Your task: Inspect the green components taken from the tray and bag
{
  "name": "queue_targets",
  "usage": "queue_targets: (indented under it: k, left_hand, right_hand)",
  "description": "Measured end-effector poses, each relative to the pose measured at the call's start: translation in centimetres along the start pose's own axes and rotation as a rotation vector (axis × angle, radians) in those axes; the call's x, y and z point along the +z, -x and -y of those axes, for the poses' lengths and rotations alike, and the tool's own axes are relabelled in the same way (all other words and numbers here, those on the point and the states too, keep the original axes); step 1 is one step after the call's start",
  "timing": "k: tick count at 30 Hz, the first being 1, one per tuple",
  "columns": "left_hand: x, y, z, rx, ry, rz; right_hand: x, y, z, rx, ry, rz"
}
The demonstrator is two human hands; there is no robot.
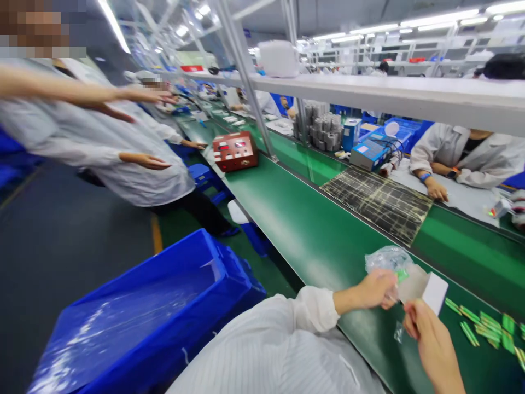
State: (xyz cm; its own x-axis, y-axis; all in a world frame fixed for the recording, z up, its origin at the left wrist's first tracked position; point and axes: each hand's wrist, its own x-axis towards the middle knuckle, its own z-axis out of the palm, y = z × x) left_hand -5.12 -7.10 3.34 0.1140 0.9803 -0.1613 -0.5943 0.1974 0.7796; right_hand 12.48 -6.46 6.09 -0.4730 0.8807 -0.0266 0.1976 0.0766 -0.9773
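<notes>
Over green worktop (pixel 287 219), green piece (pixel 402 275) touches left fingers (pixel 389 279).

- Long strip lights (pixel 439 18) run bright across the ceiling at the right, and another tube (pixel 114 26) slants down at the upper left
- Dark grey floor (pixel 118 241) spreads at the left, marked by a short orange-yellow stripe (pixel 156 234)
- A long green worktop (pixel 283 213) stretches away into the room
- Above it, a white shelf (pixel 389 98) meets a slanting metal post (pixel 246 76)
- Blue stools (pixel 200 174) stand beside the worktop
</notes>
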Motion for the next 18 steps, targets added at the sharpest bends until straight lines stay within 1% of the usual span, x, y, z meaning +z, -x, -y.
queue_targets:
  k: [2,4,6,9,14,18]
  left_hand:
    - [0.1,0.2,-1.8,0.072,-0.023,-0.06]
    - [0.1,0.3,-3.1,0.121,-0.024,-0.109]
    - [0.1,0.3,-3.8,0.152,-0.005,-0.122]
    - [0.4,0.6,-4.3,0.163,0.019,-0.116]
    - [0.7,1.0,-4.4,0.179,0.006,-0.147]
    - [0.6,1.1,-4.4,0.18,-0.034,-0.114]
  right_hand:
    - [0.3,-0.9,2.3,0.062,-0.01,0.114]
    - [0.6,-2.1,4.0,0.075,-0.091,0.159]
    - [0.8,-3.2,4.8,0.088,-0.187,0.179]
    - [1.2,-4.1,4.9,0.098,-0.242,0.175]
    - [1.4,-4.1,4.5,0.101,-0.266,0.175]
    - [1.3,-3.9,4.7,0.074,-0.273,0.119]
